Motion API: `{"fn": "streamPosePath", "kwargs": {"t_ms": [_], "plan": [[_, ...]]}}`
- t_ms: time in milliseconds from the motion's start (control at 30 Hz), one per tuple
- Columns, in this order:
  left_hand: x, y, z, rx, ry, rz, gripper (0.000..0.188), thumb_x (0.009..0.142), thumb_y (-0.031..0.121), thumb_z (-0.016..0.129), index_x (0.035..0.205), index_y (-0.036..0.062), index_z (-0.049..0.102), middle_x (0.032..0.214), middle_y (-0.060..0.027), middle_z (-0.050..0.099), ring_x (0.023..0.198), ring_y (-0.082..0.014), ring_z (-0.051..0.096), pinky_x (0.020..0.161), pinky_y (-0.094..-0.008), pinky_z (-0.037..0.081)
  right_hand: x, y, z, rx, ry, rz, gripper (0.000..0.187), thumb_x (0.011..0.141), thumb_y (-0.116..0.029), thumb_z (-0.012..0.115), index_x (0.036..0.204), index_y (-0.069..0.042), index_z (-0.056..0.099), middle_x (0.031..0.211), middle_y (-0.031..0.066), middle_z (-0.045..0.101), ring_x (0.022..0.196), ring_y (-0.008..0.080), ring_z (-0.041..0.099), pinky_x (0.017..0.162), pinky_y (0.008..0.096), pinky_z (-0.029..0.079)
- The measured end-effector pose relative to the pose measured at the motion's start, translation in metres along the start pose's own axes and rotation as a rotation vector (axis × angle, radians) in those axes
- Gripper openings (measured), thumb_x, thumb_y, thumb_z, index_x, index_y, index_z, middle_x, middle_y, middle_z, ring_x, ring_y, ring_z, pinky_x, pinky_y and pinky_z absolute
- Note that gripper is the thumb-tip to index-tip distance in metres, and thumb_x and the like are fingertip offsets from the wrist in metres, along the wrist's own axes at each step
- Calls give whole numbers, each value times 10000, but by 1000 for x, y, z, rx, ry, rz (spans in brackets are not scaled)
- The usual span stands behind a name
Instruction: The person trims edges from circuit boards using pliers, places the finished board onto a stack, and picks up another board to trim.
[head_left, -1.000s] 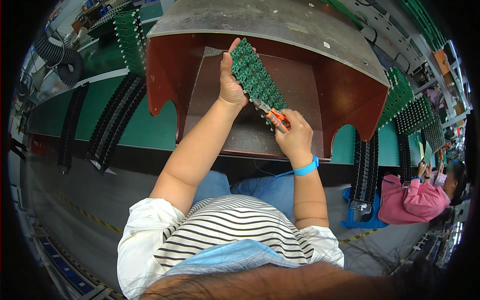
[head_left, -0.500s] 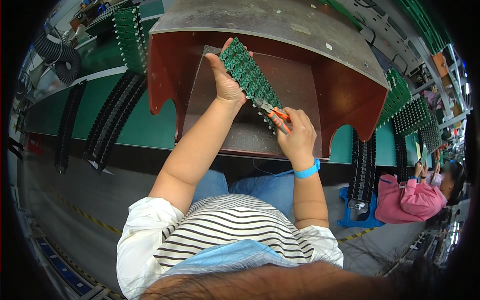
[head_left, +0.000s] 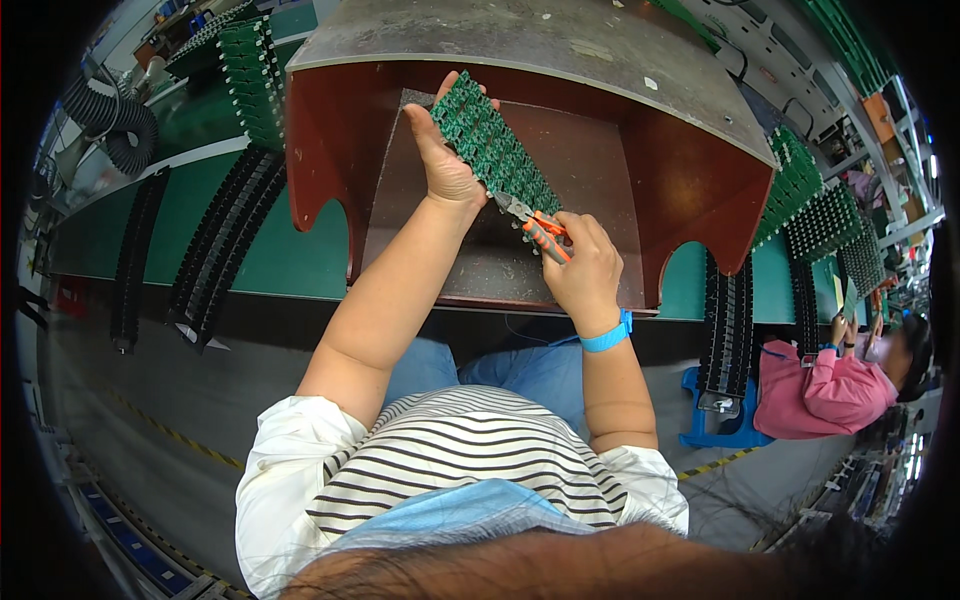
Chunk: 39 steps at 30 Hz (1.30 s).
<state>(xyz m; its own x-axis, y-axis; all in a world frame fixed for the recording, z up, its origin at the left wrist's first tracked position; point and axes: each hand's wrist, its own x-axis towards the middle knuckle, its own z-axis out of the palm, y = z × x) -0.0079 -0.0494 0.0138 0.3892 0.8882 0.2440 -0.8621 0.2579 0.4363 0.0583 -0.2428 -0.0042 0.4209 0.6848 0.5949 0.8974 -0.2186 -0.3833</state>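
Note:
A long green circuit board panel (head_left: 495, 145) slants across the mouth of the wooden box, its upper end farther away. My left hand (head_left: 448, 165) supports it from beneath and along the left edge, thumb stretched out to the side. In my right hand (head_left: 585, 260) are cutting pliers (head_left: 543, 236) with orange and grey handles. The pliers' jaws touch the panel's lower left edge, close to my left wrist; whether they have closed on a part there is too small to tell. Small pale pieces stick out along that edge.
Around the panel stands a reddish-brown wooden box (head_left: 700, 190) with a worn grey top. Black slotted racks (head_left: 225, 240) lie over the green bench (head_left: 280, 250) edge on both sides. More green panels (head_left: 252, 80) stand left and right. A co-worker in pink (head_left: 830, 390) sits at the right.
The pliers and my right hand have shifted a little up and left along the panel's edge. My left hand still holds the panel, nearly in the same place.

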Motion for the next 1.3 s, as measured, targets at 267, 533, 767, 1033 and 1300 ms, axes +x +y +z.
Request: {"fn": "streamPosePath", "kwargs": {"t_ms": [267,533,767,1033,1300], "plan": [[0,-1,1,19,-14,19,872,818,860,467,1331,169,604,1151,-103,697,1031,-291,685,899,-415,521,-2,1,0,68,-16,72,339,674,-75,748,1004,-118,684,871,52,645,751,274,644,654,365,509],[-2,-1,5,8,-36,31,883,838,860,424,1356,164,587,1179,-110,689,1080,-293,665,940,-412,507,10,-8,-2,-26,47,-50,380,683,-83,755,1051,-117,665,924,48,640,806,272,629,713,375,499],[-6,-2,9,29,-38,28,888,852,860,389,1370,163,577,1196,-113,682,1099,-292,656,953,-409,500,13,-14,3,-6,64,-73,383,694,-40,750,1064,-85,663,897,57,637,754,250,611,693,352,499],[-5,1,7,46,-21,44,880,863,856,371,1371,167,575,1192,-108,680,1085,-287,660,935,-403,505,14,-17,6,60,57,-58,351,690,-29,747,1031,-75,676,863,56,650,692,239,609,634,339,498],[-5,0,7,36,-21,43,865,872,846,371,1365,167,578,1187,-106,681,1068,-282,666,922,-395,508,13,-13,12,70,51,-15,330,685,-42,748,1006,-97,691,831,45,654,647,242,610,598,344,500]]}}
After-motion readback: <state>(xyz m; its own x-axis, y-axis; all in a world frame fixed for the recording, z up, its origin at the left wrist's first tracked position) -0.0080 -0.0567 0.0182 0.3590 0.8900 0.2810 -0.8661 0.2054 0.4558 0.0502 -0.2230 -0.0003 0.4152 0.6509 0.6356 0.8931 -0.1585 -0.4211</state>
